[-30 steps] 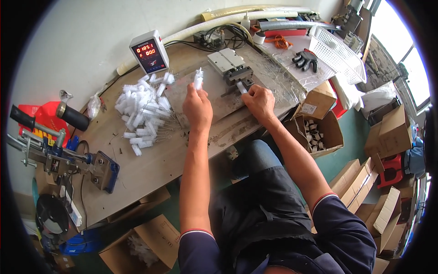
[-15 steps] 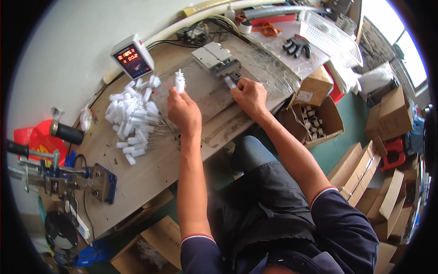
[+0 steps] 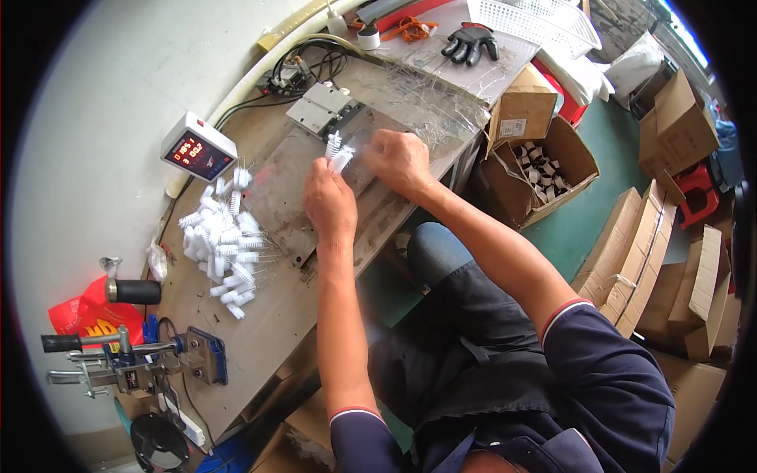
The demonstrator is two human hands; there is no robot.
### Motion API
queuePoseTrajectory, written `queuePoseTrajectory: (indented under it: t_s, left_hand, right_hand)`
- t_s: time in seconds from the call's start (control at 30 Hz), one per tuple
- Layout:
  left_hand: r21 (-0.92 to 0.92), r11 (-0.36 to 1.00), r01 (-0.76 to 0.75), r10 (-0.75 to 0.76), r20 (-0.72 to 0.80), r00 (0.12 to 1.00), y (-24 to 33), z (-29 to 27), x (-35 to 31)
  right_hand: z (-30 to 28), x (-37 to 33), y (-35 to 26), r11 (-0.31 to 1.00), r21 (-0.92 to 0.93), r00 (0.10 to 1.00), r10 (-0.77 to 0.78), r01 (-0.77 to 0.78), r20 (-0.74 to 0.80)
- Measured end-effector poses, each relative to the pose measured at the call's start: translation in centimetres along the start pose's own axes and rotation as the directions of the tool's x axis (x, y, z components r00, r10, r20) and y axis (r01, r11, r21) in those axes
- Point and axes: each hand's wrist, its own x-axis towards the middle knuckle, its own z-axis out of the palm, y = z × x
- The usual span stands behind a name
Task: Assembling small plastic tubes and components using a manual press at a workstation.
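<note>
- While small white ridged parts (image 3: 341, 156) are pinched in the left hand (image 3: 330, 203), the right hand (image 3: 402, 158) is clenched just beside them, over a grey metal plate (image 3: 293, 197) on the workbench (image 3: 260, 339).
- A slip could be risked: parts might be dropped off the bench edge near the open cardboard box (image 3: 544, 169).
- Free room is limited to the left by a white heap (image 3: 221, 244) and a counter display (image 3: 198, 149).
</note>
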Motion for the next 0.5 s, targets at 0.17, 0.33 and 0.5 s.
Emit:
queuePoseTrajectory:
  t_s: [0.17,0.33,0.5]
  left_hand:
    - [0.076,0.993,-0.085,0.087,-0.024,0.996,0.8,-0.1,-0.1]
    - [0.13,0.98,-0.148,0.151,-0.013,0.988,1.6,0.1,-0.3]
    - [0.219,0.96,-0.172,0.181,-0.021,0.983,0.6,-0.2,-0.7]
  right_hand:
    - [0.3,0.1,0.2,1.0,0.006,1.0,-0.007,0.006,0.001]
    - [-0.2,0.3,0.5,0.999,0.023,0.999,-0.027,0.027,0.027]
    - [-0.3,0.3,-0.2,0.998,0.037,0.999,-0.042,0.041,0.027]
